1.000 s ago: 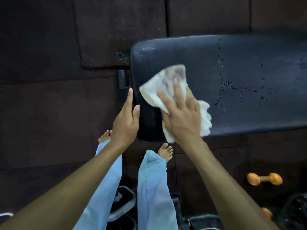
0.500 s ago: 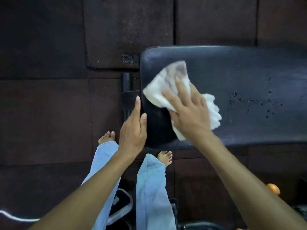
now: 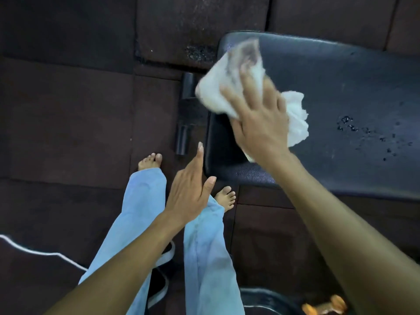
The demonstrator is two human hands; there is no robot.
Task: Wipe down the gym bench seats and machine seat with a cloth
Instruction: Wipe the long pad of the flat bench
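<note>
Since a moment ago, the left hand (image 3: pixel 191 189) has slid off the end of the bench (image 3: pixel 341 87). It now floats just beside the near corner, in the middle of the frame, fingers straight and holding nothing. The right hand (image 3: pixel 261 123) has pushed the white cloth (image 3: pixel 218 94) up to the bench's far left corner, upper middle, and presses it flat with spread fingers. Wet drops (image 3: pixel 363 133) sit on the bench at right.
</note>
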